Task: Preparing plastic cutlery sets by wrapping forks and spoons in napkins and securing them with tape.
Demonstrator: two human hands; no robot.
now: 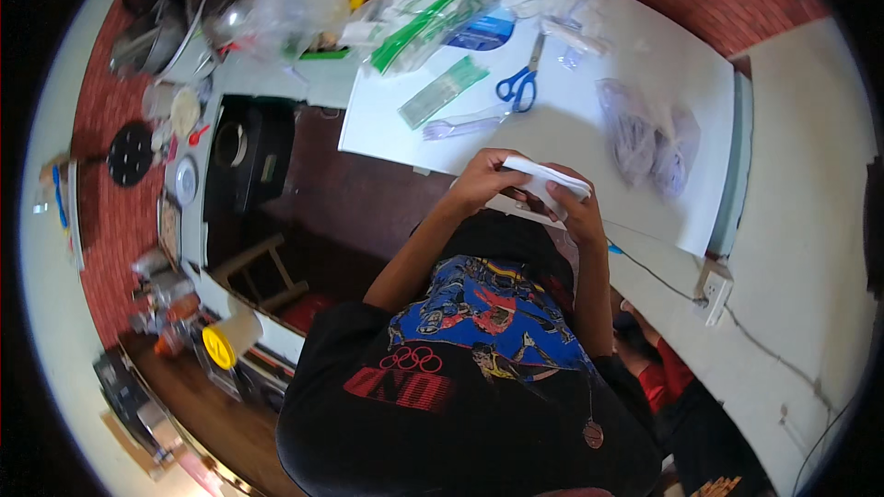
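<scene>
Both hands are at the table's near edge, in front of my body, and grip one folded white napkin (549, 183). My left hand (487, 181) holds its left end, thumb on top. At the right end, my right hand (579, 210) pinches it with the thumb pressed on the face. Some fingers are hidden behind the napkin. Just beyond the hands lie clear plastic forks (461, 128) and blue-handled scissors (523, 86), whose blades point away from me. Left of the scissors is a flat, pale green plastic packet (443, 92).
A white-and-green plastic package (431, 10) lies at the table's far left. Clear bags with plastic utensils (652, 141) rest on the right, and crumpled clear plastic (570, 21) lies farther back. A cord runs to a wall outlet (715, 297). Another person (663, 379) is low at right.
</scene>
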